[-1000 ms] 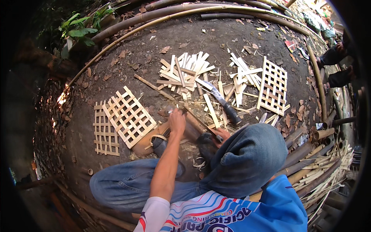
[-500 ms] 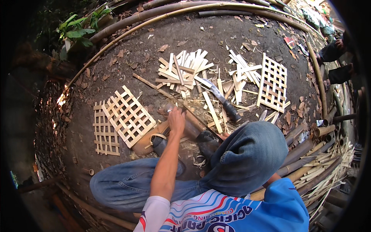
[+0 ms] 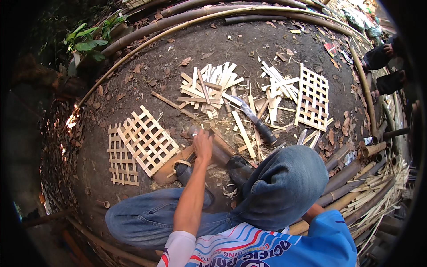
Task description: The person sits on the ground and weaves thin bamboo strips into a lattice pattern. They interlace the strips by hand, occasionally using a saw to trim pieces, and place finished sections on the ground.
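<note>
My left hand point(image 3: 203, 146) is closed, fingers curled down, above the ground between my feet. What it grips is hidden under the fingers; a dark strip shows just below it. Beside it lies a brownish length of wood or bamboo point(image 3: 222, 144), touching my right dark boot point(image 3: 239, 168). My right hand is hidden behind my raised right knee point(image 3: 293, 178); only part of that arm point(image 3: 313, 212) shows. Right of the left hand rests a large knife point(image 3: 254, 116) with a dark wrapped handle. Left of it lie two woven bamboo lattice panels, one pale point(image 3: 147, 141) overlapping another point(image 3: 121, 155).
Loose pale bamboo slats point(image 3: 209, 86) lie piled ahead. Another lattice panel point(image 3: 312, 99) stands at the right by more slats point(image 3: 280, 84). Bamboo poles point(image 3: 342, 178) and split strips point(image 3: 378, 200) line the right. A person's legs point(image 3: 387, 84) show at the far right edge.
The long dark strip that slanted from my left hand toward my right knee no longer shows there. My right fingers, visible beside the knee before, are now hidden. The left hand has barely moved.
</note>
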### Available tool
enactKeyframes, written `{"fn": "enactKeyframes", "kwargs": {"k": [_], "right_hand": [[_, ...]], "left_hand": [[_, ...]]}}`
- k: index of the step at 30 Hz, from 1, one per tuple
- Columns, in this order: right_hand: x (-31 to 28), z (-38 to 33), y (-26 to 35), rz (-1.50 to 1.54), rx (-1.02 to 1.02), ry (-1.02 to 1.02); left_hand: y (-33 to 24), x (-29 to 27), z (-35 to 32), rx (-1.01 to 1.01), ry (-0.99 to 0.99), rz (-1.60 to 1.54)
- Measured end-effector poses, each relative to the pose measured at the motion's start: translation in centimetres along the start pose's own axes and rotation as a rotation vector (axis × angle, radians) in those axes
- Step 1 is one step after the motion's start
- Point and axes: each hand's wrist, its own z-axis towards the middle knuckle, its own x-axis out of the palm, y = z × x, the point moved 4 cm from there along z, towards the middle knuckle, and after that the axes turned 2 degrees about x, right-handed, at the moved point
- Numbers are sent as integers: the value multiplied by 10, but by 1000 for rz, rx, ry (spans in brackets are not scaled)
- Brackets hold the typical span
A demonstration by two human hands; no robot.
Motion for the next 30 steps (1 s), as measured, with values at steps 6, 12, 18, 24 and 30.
{"fn": "enactKeyframes", "kwargs": {"k": [6, 12, 18, 24, 30], "right_hand": [[12, 53, -1, -11, 0, 6], [-4, 3, -5, -29, 16, 20], [6, 37, 0, -34, 9, 26], [-1, 16, -5, -38, 28, 23], [0, 30, 0, -37, 13, 26]], "left_hand": [[-1, 1, 3, 17, -42, -7], [7, 8, 3, -3, -23, -38], [-1, 3, 0, -27, -13, -42], [-3, -4, 3, -56, 16, -28], [2, 0, -2, -66, -3, -51]]}}
